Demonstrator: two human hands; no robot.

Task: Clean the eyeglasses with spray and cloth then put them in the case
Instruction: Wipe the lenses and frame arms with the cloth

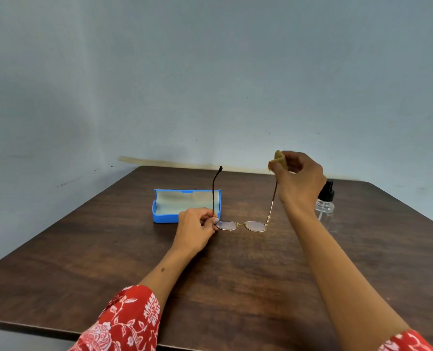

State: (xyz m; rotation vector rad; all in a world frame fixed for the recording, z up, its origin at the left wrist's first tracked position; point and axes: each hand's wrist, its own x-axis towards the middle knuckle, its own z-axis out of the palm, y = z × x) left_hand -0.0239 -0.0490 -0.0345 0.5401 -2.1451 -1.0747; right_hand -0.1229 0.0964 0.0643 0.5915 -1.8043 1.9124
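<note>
Gold-rimmed eyeglasses (243, 225) stand lenses-down on the brown table, both temples pointing up. My left hand (197, 224) pinches the frame at its left hinge. My right hand (299, 178) is raised over the right temple and pinches a small tan cloth (280, 159) around that temple's tip. An open blue case (185, 203) with a pale lining lies just behind my left hand. A clear spray bottle (325, 201) with a black nozzle stands behind my right wrist, partly hidden by it.
The dark wooden table (235, 274) stands against a pale blue-grey wall. Its front edge runs along the bottom of the view, its left edge slants away on the left. My red floral sleeves show at the bottom.
</note>
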